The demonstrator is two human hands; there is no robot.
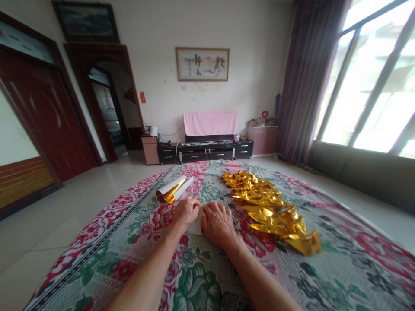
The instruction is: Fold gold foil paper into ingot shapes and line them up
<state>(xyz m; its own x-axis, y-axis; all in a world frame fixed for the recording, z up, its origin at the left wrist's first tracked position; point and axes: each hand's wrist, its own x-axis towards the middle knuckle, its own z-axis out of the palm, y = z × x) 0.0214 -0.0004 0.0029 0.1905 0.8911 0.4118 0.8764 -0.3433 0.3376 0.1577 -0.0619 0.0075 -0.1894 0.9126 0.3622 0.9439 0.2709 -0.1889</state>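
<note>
A small pale sheet of paper [195,227] lies on the floral tablecloth between my hands, and a sliver of gold shows at its edge by my right fingers. My left hand [187,212] is closed in a pinch at the sheet's upper left edge. Curled and pressed down on its right side is my right hand [218,221]; the fingertips are partly hidden. Just beyond my left hand lie loosely rolled sheets of gold foil paper [175,188] with white backs. To the right, a long heap of folded gold foil pieces [269,203] stretches across the cloth.
The rounded table wears a red, green and grey floral tablecloth [199,283]. Past its far edge stands a low black TV cabinet [207,152] with a pink cloth [210,122] above it. A purple curtain [301,86] hangs by the window on the right; a dark red door [42,108] is at left.
</note>
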